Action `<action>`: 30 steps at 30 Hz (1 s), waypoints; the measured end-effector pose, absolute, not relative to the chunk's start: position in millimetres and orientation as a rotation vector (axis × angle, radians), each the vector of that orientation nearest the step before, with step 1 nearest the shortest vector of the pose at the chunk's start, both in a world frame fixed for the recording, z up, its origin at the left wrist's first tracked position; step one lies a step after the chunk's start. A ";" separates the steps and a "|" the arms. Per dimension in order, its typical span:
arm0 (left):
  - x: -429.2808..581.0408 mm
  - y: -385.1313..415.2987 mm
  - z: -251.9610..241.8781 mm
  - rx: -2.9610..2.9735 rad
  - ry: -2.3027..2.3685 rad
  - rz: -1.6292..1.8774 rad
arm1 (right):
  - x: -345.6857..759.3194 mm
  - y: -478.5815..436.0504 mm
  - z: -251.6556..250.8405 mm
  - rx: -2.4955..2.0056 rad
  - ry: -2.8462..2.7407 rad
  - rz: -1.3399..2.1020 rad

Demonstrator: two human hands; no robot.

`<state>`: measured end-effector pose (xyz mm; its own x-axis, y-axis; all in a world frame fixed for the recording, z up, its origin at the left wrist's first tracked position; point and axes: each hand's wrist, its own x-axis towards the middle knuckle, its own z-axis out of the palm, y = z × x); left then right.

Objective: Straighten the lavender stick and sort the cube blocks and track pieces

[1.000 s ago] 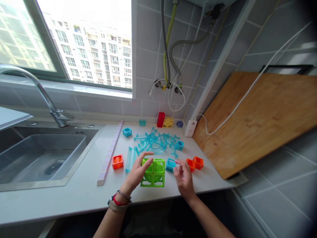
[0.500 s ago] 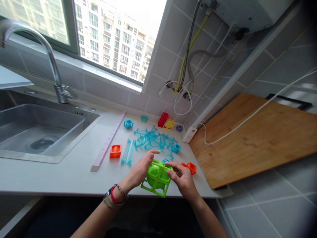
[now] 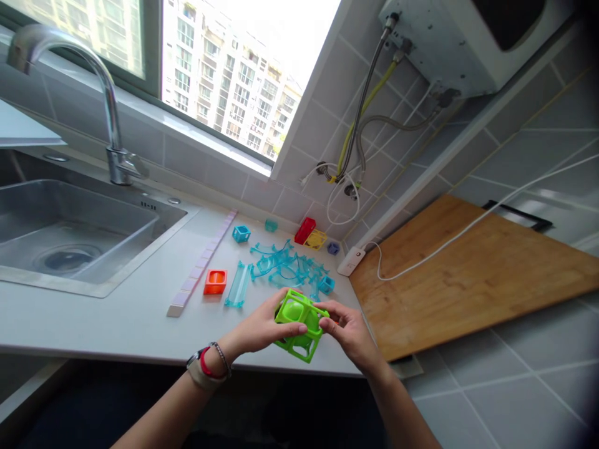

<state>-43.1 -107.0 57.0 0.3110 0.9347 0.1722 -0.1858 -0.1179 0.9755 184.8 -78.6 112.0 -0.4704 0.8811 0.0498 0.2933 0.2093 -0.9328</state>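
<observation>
Both hands hold a bright green cage-like block [image 3: 298, 323] with a green ball inside, lifted just above the front edge of the white countertop [image 3: 116, 312]. My left hand [image 3: 255, 327] grips its left side, fingers curled around the frame. On the right side, my right hand [image 3: 349, 330] pinches the frame. Behind the block lies a heap of clear blue track pieces [image 3: 285, 268].
An orange cube [image 3: 215, 282], a blue cube [image 3: 241, 234], a red block [image 3: 304, 231], a yellow block [image 3: 317, 239] and a pale segmented strip [image 3: 201, 265] lie on the counter. The steel sink [image 3: 70, 243] and tap sit left; a wooden board [image 3: 468, 274] leans right.
The green block was resting on the counter under my left hand; both hands have since closed on it and lifted it, tilted. The camera has swung down and to the right.
</observation>
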 end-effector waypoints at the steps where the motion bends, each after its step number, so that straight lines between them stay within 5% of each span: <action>1: -44.5 -108.2 59.2 1.352 0.773 1.146 | 186.0 -78.8 113.2 -1.069 -1.905 1.258; 15: -28.0 -121.8 64.1 1.849 1.083 1.427 | 175.3 -81.4 182.5 -0.877 -2.690 0.491; 30: -30.9 -112.5 69.9 1.200 0.823 1.380 | 178.0 -29.3 181.4 -0.972 -2.177 1.514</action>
<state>-30.9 -112.5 69.9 0.0879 0.9732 0.2127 -0.2748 -0.1815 0.9442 178.0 -29.3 181.4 -0.7188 0.6849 -0.1194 0.3503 0.2085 -0.9131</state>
